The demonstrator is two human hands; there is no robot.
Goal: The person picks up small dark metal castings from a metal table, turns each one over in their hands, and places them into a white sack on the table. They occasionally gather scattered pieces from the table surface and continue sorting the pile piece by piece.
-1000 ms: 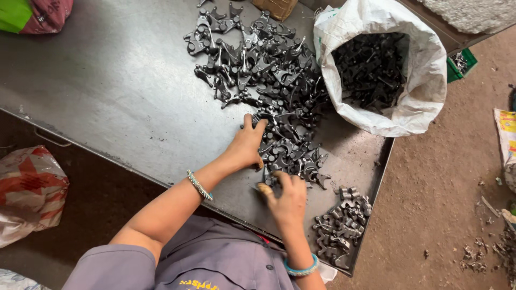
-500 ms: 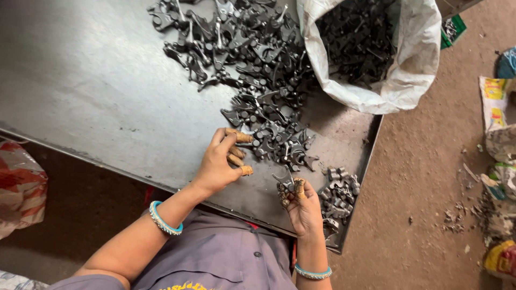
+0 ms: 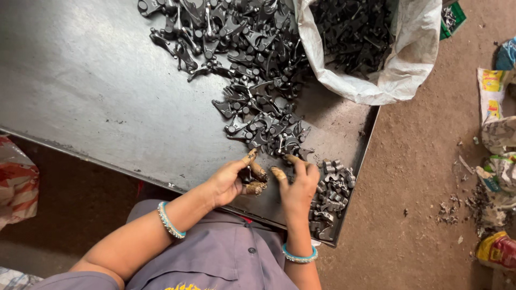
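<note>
A big pile of dark metal parts (image 3: 252, 80) spreads over the grey metal table (image 3: 91, 102). My left hand (image 3: 228, 180) is near the table's front edge, fingers curled around a small dark metal part (image 3: 248, 174). My right hand (image 3: 298, 185) is just to its right, fingertips meeting the left hand's over that part. Both hands have dirty, tape-wrapped fingertips. A small heap of sorted metal parts (image 3: 330, 196) lies at the table's front right corner, right beside my right hand.
A white sack (image 3: 398, 64) full of dark metal parts stands at the table's far right. The table's right edge (image 3: 359, 166) borders a brown dirt floor with plastic bags (image 3: 497, 123) and scraps. A striped bag (image 3: 16, 182) lies at the left.
My left hand has pulled back from the pile toward the front edge with a part. My right hand has left the small heap and joined the left. The view has shifted down.
</note>
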